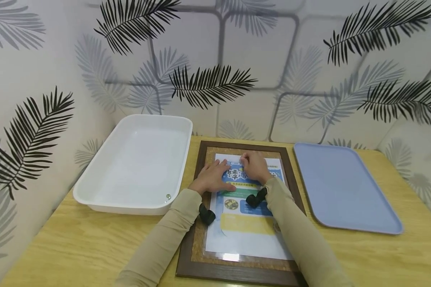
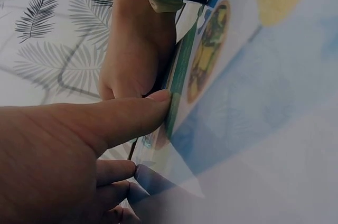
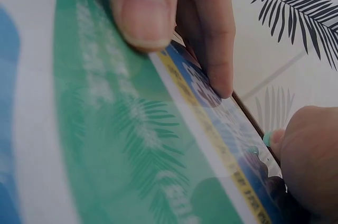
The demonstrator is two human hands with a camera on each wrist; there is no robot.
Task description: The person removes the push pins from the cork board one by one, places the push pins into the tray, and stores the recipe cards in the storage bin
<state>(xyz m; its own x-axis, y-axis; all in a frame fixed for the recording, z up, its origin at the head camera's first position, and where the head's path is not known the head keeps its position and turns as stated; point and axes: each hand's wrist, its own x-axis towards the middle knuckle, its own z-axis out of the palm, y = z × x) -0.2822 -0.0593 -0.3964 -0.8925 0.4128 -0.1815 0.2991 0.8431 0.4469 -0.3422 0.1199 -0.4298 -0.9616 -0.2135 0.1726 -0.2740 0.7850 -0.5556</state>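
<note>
A laminated poster (image 1: 233, 239) lies on a cork board with a dark brown frame (image 1: 237, 273). My left hand (image 1: 212, 177) rests spread on the poster's upper left, its thumb touching the sheet. In the left wrist view, that thumb (image 2: 132, 115) presses the glossy surface near a green band. My right hand (image 1: 256, 165) is curled at the poster's top, right of the left hand. The right wrist view shows the right hand's fingers (image 3: 309, 155) at a small teal pushpin (image 3: 267, 138), mirrored in the laminate. The pin's point is hidden.
A deep white tray (image 1: 140, 159) stands left of the board, with a tiny greenish item (image 1: 168, 196) in its near right corner. To the right lies a flat blue tray (image 1: 348, 187). The wooden table (image 1: 75, 243) meets a leaf-patterned wall (image 1: 251, 111) behind.
</note>
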